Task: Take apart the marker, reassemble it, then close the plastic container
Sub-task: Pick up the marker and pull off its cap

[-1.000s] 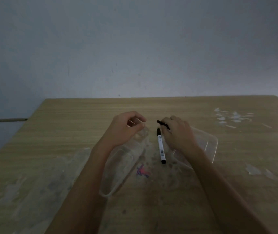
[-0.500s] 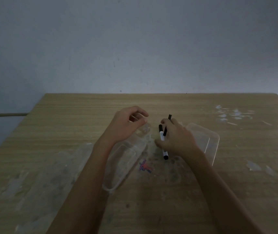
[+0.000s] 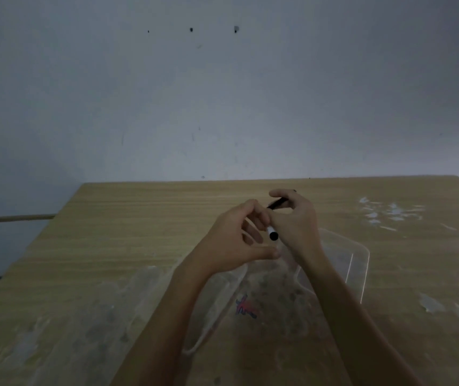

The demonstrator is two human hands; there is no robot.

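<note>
Both hands meet above the table's middle. The marker (image 3: 273, 234) is held between them: its black end shows below, and its white body is mostly hidden by fingers. My left hand (image 3: 233, 243) curls its fingers onto the body. My right hand (image 3: 296, 227) pinches a thin black marker part (image 3: 277, 203) between thumb and fingertips and also steadies the body. The clear plastic container (image 3: 357, 263) lies open on the table under my right forearm. Its clear lid (image 3: 217, 305) lies under my left forearm.
The wooden table (image 3: 139, 232) carries white scuffs at the right (image 3: 389, 213) and a red and blue scribble (image 3: 246, 307) between my forearms. A grey wall rises behind the far edge. The table's left edge runs diagonally at the left.
My right hand has lifted the marker and the black part up off the table. My left hand has moved right and closed its fingers onto the marker body.
</note>
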